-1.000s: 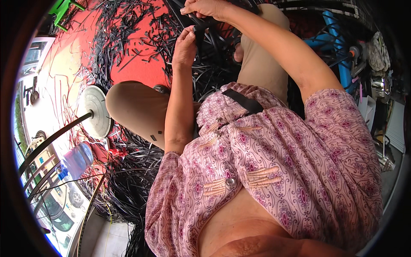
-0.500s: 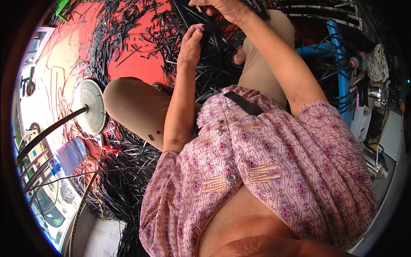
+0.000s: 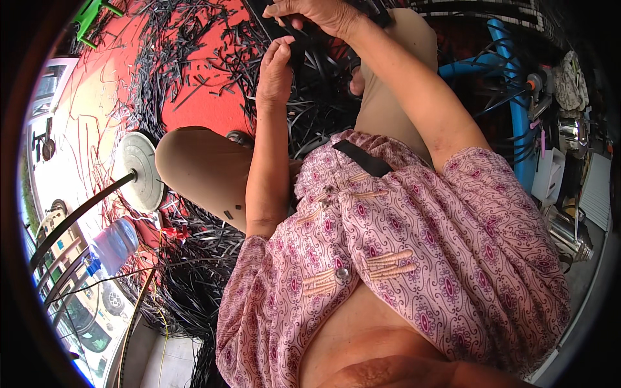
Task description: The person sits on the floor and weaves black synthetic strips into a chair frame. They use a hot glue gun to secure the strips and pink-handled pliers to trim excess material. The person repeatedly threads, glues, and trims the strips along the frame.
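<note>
At the top of the view my left hand [image 3: 275,71] is closed, thumb and fingers pinching the edge of a dark strip of black strapping [image 3: 298,54]. Just above and to the right, my right hand [image 3: 323,14] is bent over the same black work, its fingers curled together. A wide black piece [image 3: 261,18] extends up past both hands to the frame's top edge. Exactly what lies under the right fingertips is hard to make out against the dark material. A short black strip [image 3: 362,157] lies on my patterned shirt at the waist.
Loose black strips [image 3: 155,84] cover much of the red floor [image 3: 213,107], with a thick heap [image 3: 194,284] at lower left. A round grey base with a pole [image 3: 139,171] and a clear water bottle [image 3: 115,246] stand left. Blue tubing [image 3: 514,116] and a metal flask [image 3: 563,233] are right.
Both hands have shifted slightly left, still at the black strapping. The whole view has also shifted a little.
</note>
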`<action>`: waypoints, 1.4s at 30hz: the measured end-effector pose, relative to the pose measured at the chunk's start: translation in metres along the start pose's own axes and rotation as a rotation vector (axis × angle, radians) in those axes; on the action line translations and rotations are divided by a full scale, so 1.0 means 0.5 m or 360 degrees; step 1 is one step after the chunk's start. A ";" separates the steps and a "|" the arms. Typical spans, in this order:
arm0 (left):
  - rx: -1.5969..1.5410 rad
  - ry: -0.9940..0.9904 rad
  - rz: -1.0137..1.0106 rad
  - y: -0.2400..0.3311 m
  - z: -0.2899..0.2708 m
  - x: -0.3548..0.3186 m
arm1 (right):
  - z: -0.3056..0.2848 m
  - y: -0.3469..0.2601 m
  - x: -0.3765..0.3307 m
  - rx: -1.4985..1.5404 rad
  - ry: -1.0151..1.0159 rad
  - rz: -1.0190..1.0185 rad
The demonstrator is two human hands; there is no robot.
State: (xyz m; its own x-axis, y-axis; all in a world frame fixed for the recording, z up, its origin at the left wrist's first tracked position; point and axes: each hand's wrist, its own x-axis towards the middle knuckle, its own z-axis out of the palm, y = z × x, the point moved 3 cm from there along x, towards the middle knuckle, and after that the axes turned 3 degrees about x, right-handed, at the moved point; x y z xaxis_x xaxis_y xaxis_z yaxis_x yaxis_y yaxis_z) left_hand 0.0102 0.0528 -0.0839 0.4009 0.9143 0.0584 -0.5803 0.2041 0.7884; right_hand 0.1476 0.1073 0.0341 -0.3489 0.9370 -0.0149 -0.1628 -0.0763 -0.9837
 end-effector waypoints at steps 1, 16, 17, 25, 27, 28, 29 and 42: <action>-0.0012 0.0026 0.0019 0.005 0.011 0.001 | -0.006 0.002 -0.005 0.0030 0.0018 -0.0012; 0.0070 0.0395 0.0026 0.047 0.055 0.004 | 0.032 -0.094 -0.059 -0.0436 0.0088 -0.0239; 0.0107 0.0391 0.0012 0.053 0.057 0.003 | 0.029 -0.093 -0.059 -0.0423 0.0120 -0.0210; 0.0007 0.0429 -0.0131 0.083 0.081 -0.005 | -0.014 -0.028 -0.013 -0.0468 0.0319 0.0082; -0.0065 0.0414 -0.0076 0.078 0.078 -0.001 | -0.035 0.008 0.003 -0.0340 0.0279 0.0180; -0.0100 0.0412 -0.0046 0.076 0.076 0.000 | -0.041 0.020 0.008 -0.0292 0.0251 0.0209; -0.0117 0.0410 -0.0042 0.073 0.074 0.001 | -0.048 0.031 0.012 -0.0243 0.0225 0.0237; -0.0060 0.0431 -0.0104 0.075 0.076 -0.002 | -0.032 -0.014 -0.039 0.0360 -0.0081 0.0085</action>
State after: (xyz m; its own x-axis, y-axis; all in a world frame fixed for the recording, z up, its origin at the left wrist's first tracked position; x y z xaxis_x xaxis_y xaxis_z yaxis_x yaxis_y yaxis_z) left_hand 0.0150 0.0465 -0.0311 0.2375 0.9579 -0.1616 -0.5874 0.2741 0.7615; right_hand 0.1701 0.0952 0.0384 -0.4075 0.9118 -0.0509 -0.3439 -0.2049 -0.9164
